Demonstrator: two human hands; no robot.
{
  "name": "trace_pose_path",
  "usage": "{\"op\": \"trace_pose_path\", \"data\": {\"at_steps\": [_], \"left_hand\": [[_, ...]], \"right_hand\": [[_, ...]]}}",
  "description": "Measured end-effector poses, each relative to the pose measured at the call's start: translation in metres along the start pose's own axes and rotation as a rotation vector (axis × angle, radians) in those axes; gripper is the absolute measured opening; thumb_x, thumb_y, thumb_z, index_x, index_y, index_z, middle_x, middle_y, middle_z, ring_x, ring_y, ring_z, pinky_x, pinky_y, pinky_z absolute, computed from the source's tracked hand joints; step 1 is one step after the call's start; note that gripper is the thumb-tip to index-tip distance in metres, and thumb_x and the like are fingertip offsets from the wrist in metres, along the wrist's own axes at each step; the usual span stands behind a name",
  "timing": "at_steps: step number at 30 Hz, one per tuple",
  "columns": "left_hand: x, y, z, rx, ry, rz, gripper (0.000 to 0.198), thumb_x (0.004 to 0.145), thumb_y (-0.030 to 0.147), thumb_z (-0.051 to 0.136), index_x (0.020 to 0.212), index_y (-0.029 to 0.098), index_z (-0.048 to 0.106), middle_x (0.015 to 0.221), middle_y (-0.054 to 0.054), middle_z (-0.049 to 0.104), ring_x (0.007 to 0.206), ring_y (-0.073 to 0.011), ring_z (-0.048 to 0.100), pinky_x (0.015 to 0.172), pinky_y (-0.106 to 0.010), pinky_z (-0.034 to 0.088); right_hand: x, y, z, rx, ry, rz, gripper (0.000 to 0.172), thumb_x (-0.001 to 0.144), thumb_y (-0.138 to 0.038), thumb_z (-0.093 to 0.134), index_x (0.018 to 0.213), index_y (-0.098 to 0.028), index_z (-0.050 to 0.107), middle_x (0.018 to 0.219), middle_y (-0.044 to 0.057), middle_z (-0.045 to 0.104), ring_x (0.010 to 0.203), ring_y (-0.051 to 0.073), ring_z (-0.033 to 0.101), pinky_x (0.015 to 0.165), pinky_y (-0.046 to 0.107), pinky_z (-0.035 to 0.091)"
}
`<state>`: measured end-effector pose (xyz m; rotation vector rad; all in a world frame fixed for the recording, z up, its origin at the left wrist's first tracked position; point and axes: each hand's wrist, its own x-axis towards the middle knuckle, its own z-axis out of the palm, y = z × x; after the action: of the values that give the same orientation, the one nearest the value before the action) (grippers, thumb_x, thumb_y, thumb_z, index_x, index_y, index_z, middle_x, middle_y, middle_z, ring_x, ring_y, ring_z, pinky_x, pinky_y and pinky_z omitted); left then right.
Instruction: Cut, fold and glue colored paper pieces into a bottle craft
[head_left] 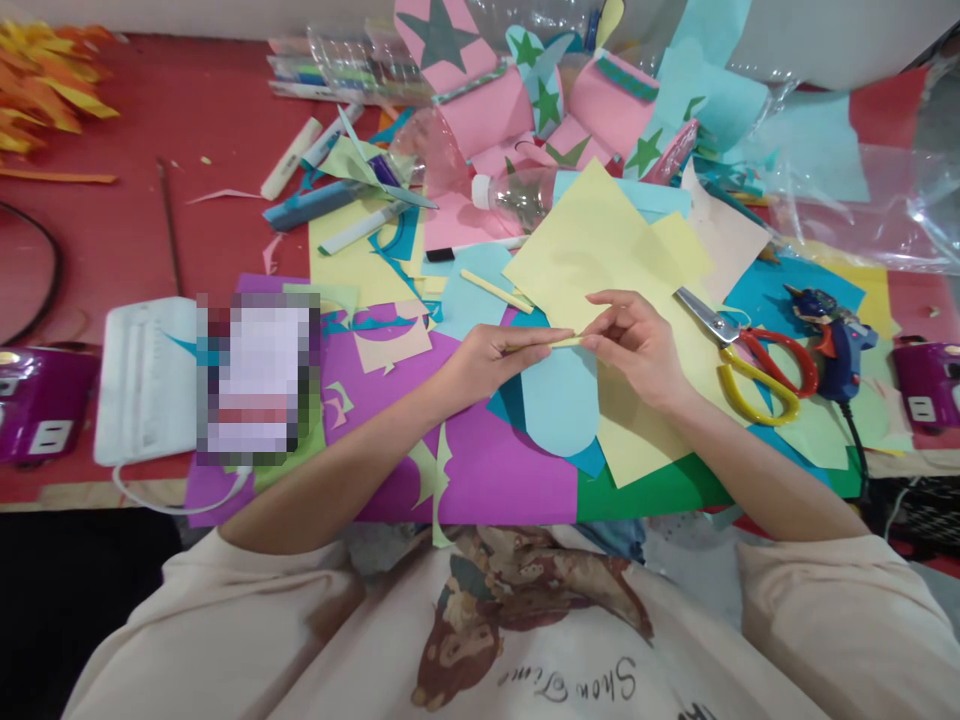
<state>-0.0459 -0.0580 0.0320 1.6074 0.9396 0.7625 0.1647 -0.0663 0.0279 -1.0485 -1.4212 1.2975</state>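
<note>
Both my hands meet over the middle of the table and pinch one thin yellow paper strip [564, 342] between them. My left hand [491, 362] holds its left end with fingers closed. My right hand [637, 345] grips the right end between thumb and fingertips. Under the hands lie a light blue rounded paper piece [559, 400], a purple sheet [487, 470] and a large pale yellow sheet [592, 240].
Red-and-yellow scissors [750, 360] and a blue glue gun [836, 345] lie to the right. A second yellow strip [495, 291], markers, a clear plastic bottle [517, 195] and pink paper with green stars [480, 100] crowd the back. A white case [146, 380] sits left.
</note>
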Motion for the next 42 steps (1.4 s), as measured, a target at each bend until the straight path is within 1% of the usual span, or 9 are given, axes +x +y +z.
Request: {"op": "trace_pose_path", "data": {"at_steps": [4,8,14,19,25,29,34,38,42], "left_hand": [[0.0,0.001,0.0,-0.05,-0.073,0.024,0.036,0.087,0.047,0.06,0.116,0.027,0.07,0.124,-0.002,0.068,0.118,-0.0222,0.063,0.102,-0.033,0.05],[0.0,0.002,-0.001,-0.108,-0.114,0.071,0.034,0.088,0.046,0.06,0.114,0.028,0.071,0.13,-0.002,0.064,0.125,-0.021,0.058,0.11,-0.035,0.044],[0.0,0.004,-0.003,-0.095,-0.106,0.036,0.032,0.086,0.042,0.063,0.112,0.027,0.072,0.124,-0.002,0.068,0.122,-0.0217,0.06,0.108,-0.035,0.047],[-0.001,0.002,-0.002,-0.093,-0.066,0.023,0.027,0.085,0.036,0.066,0.109,0.027,0.074,0.118,-0.001,0.071,0.118,-0.0204,0.063,0.109,-0.035,0.046],[0.002,-0.003,-0.007,-0.393,-0.082,-0.07,0.046,0.074,0.038,0.076,0.118,0.024,0.069,0.122,-0.008,0.069,0.122,-0.0266,0.061,0.103,-0.039,0.05],[0.006,-0.002,-0.011,-0.557,-0.063,-0.126,0.05,0.077,0.048,0.066,0.119,0.02,0.068,0.126,-0.01,0.067,0.122,-0.0295,0.06,0.105,-0.044,0.048],[0.009,-0.002,-0.015,-0.544,-0.034,-0.15,0.058,0.081,0.058,0.051,0.12,0.017,0.067,0.127,-0.01,0.066,0.123,-0.0303,0.06,0.102,-0.044,0.05],[0.009,-0.003,-0.018,-0.422,0.048,-0.106,0.062,0.086,0.064,0.042,0.117,0.017,0.067,0.119,-0.012,0.07,0.115,-0.0285,0.064,0.091,-0.041,0.055],[0.01,-0.003,-0.02,-0.337,0.228,-0.12,0.058,0.088,0.061,0.038,0.112,0.017,0.067,0.102,-0.01,0.073,0.103,-0.023,0.068,0.084,-0.036,0.055]], "right_hand": [[0.0,-0.003,0.0,-0.003,0.022,0.036,0.04,0.074,-0.035,0.076,0.107,-0.024,0.056,0.072,-0.004,0.062,0.068,0.011,0.06,0.064,0.027,0.048],[0.0,-0.005,0.0,-0.012,0.028,0.047,0.04,0.074,-0.034,0.076,0.107,-0.024,0.056,0.07,-0.005,0.061,0.065,0.01,0.059,0.06,0.025,0.047],[0.0,-0.004,0.0,0.007,-0.008,0.057,0.04,0.075,-0.03,0.073,0.109,-0.023,0.054,0.07,-0.006,0.06,0.062,0.009,0.057,0.057,0.024,0.045],[0.0,-0.001,-0.001,-0.015,-0.022,0.06,0.044,0.076,-0.035,0.074,0.113,-0.024,0.053,0.07,-0.006,0.059,0.063,0.01,0.057,0.058,0.025,0.045],[0.002,-0.001,-0.004,-0.041,-0.003,0.079,0.056,0.074,-0.032,0.075,0.123,-0.026,0.048,0.068,-0.007,0.059,0.061,0.01,0.057,0.056,0.025,0.046],[0.003,0.0,-0.006,-0.062,0.004,0.086,0.065,0.074,-0.032,0.074,0.131,-0.027,0.043,0.068,-0.008,0.059,0.06,0.01,0.057,0.056,0.025,0.046],[0.004,0.001,-0.008,-0.121,0.02,0.067,0.068,0.075,-0.033,0.074,0.134,-0.03,0.042,0.068,-0.007,0.058,0.061,0.012,0.057,0.055,0.027,0.047],[0.005,0.003,-0.014,-0.175,0.057,0.038,0.068,0.075,-0.034,0.075,0.134,-0.031,0.041,0.068,-0.005,0.058,0.061,0.013,0.057,0.057,0.029,0.049],[0.005,0.004,-0.017,-0.217,0.08,-0.004,0.065,0.077,-0.039,0.074,0.133,-0.033,0.041,0.073,-0.003,0.06,0.063,0.015,0.057,0.061,0.033,0.051]]}}
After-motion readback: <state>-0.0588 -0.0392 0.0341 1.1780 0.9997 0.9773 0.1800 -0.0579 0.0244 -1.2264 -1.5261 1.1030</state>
